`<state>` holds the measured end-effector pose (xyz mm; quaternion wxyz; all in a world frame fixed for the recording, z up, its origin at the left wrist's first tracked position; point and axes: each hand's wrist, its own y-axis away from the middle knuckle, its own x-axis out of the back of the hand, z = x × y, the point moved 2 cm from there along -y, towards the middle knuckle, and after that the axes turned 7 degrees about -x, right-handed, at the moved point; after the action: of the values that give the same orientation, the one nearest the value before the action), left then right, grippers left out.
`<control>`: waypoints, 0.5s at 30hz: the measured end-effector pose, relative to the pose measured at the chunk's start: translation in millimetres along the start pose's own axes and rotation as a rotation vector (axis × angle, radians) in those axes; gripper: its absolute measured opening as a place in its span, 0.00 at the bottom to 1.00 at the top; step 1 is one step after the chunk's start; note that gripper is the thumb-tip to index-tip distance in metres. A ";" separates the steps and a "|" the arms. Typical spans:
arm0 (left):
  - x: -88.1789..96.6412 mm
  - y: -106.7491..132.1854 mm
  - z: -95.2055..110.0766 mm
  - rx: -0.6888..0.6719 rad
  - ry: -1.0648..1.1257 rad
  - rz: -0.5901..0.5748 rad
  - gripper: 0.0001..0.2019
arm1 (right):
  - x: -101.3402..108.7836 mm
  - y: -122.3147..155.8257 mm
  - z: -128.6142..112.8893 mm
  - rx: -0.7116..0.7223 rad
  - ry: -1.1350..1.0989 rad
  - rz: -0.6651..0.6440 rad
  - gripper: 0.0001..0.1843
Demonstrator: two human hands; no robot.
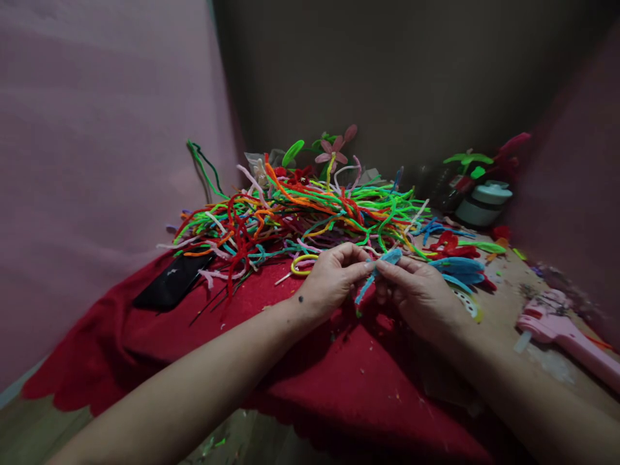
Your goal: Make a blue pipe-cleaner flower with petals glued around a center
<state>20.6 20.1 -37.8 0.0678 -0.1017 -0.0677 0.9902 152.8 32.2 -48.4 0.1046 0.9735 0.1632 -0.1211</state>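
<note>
My left hand [334, 276] and my right hand [420, 294] meet over a red cloth [310, 361], both pinching a light blue pipe cleaner piece [375, 274] between fingertips. The piece is bent, its top end at my fingertips and its tail hanging down between the hands. Just behind the hands lies a big tangled heap of pipe cleaners [300, 216] in green, orange, red, blue and white. A yellow loop [303, 263] lies next to my left hand.
A black phone [173, 282] lies on the cloth at the left. Finished blue petals [458, 268] and red pieces sit right of my hands. A pink tool [564, 332] lies at the right; a white jar [484, 203] and pipe-cleaner flowers [334, 150] stand at the back.
</note>
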 end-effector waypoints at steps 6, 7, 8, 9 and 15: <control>0.2 -0.6 -1.3 -0.023 -0.020 0.008 0.07 | 1.4 -0.9 1.3 0.007 0.050 -0.015 0.10; 0.1 -0.7 -1.3 -0.026 -0.032 0.007 0.07 | 1.5 -1.2 1.6 0.006 0.069 -0.015 0.11; -0.2 -0.6 -1.4 -0.027 -0.051 0.003 0.07 | 1.7 -1.4 1.9 0.003 0.086 -0.008 0.11; -0.4 -0.3 -1.6 -0.033 -0.078 0.002 0.06 | 1.9 -1.5 2.0 0.001 0.098 0.003 0.12; -2.8 7.4 -0.5 -0.460 -0.542 -0.078 0.05 | 1.1 0.6 1.3 0.067 0.126 0.047 0.10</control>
<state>22.5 12.5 -38.8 0.0606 0.1545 -0.3084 0.9367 153.7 31.6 -49.8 0.0642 0.9858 0.1423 -0.0624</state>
